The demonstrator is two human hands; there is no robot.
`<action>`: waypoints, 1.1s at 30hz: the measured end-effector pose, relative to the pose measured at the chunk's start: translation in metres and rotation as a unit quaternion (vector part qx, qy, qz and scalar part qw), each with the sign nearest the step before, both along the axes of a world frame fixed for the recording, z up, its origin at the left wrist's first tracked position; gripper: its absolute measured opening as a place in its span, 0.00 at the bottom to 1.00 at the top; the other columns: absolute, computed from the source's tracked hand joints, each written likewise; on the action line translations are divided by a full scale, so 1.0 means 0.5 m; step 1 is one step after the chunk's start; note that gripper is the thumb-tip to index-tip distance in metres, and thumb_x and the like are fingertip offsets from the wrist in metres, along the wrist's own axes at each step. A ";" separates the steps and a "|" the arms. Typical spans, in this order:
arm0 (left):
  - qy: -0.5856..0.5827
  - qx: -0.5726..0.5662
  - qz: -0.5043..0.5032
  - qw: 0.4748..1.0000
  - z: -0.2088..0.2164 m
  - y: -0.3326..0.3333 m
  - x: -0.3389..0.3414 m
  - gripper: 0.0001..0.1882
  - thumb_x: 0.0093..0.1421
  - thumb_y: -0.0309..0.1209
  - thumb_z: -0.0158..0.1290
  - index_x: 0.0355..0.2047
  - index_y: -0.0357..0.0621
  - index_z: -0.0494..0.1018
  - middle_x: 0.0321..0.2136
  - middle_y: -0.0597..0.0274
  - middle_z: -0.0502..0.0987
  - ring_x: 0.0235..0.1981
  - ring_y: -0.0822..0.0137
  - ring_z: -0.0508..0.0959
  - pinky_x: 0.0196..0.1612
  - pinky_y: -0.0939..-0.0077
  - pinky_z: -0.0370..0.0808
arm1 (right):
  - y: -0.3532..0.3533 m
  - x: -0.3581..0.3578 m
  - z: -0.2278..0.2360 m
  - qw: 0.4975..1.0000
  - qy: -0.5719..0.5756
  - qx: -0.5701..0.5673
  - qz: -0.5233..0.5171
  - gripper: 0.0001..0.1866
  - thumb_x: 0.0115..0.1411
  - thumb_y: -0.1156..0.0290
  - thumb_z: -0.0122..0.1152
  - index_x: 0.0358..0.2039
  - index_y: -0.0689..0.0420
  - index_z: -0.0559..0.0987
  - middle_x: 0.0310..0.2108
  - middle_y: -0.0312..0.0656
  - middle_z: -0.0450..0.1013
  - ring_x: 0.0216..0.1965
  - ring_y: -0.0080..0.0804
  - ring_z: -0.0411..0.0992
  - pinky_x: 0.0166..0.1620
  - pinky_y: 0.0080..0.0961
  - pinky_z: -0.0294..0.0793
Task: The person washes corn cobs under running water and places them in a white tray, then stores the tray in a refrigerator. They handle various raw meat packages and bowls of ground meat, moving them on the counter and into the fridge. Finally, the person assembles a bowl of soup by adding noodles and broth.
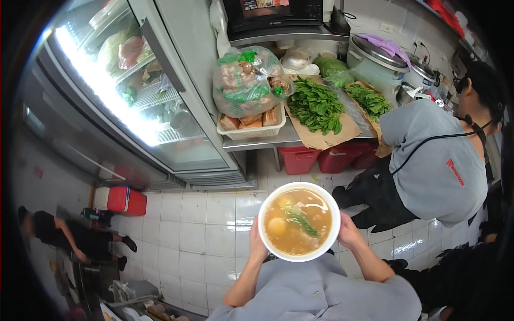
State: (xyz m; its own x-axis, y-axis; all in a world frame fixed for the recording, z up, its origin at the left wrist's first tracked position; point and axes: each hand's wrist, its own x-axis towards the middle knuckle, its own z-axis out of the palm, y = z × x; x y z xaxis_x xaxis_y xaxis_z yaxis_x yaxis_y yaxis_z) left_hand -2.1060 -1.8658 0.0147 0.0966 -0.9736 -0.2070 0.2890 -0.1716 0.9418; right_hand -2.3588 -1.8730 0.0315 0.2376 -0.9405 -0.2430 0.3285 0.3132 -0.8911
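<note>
A white bowl (335,220) of brown soup (292,241) is held level in front of my body, over the tiled floor. In the broth float a green vegetable stalk (303,222) and pale round pieces, perhaps egg or potato. My left hand (258,241) is closed on the bowl's left side. On the opposite side my right hand (349,232) grips the bowl too. Most of my fingers are hidden beneath and behind the bowl.
A steel counter (246,143) ahead bears leafy greens (317,104), a bagged bundle (249,80) and a white basket (276,128). Red bins (297,159) stand below. A glass-door fridge (144,96) is at left. One person (433,160) stands close at right, another (59,232) far left.
</note>
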 end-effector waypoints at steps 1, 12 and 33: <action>-0.007 0.009 0.010 1.000 -0.002 -0.002 0.028 0.16 0.65 0.31 0.41 0.50 0.36 0.65 0.41 0.57 0.73 0.42 0.70 0.74 0.43 0.78 0.73 | -0.031 0.020 0.000 0.999 -0.012 0.021 0.034 0.22 0.62 0.81 0.44 0.58 0.57 0.64 0.43 0.40 0.72 0.43 0.24 0.72 0.42 0.21 0.75; 0.043 -0.032 0.300 0.952 -0.003 -0.046 0.168 0.19 0.63 0.31 0.43 0.52 0.34 0.62 0.46 0.50 0.71 0.41 0.60 0.77 0.39 0.69 0.80 | -0.692 0.037 0.139 0.957 0.121 -0.247 -0.089 0.14 0.63 0.66 0.50 0.46 0.59 0.73 0.33 0.36 0.72 0.33 0.24 0.74 0.32 0.22 0.77; 0.032 -0.022 0.521 0.853 0.060 -0.283 -0.008 0.24 0.63 0.33 0.44 0.57 0.35 0.58 0.52 0.48 0.67 0.48 0.55 0.73 0.47 0.63 0.77 | -1.537 -0.085 0.354 0.865 0.154 -0.253 -0.404 0.45 0.49 0.60 0.60 0.58 0.78 0.52 0.55 0.66 0.60 0.59 0.51 0.60 0.59 0.30 0.58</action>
State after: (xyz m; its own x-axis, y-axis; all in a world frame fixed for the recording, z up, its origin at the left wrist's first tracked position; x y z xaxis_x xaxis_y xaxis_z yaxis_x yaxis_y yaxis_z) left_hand -2.1098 -2.0072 0.0448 0.9040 -0.3730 -0.2091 0.3134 0.2452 0.9174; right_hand -2.4012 -2.6417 0.2086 -0.5505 -0.7733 0.3146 -0.0194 -0.3649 -0.9308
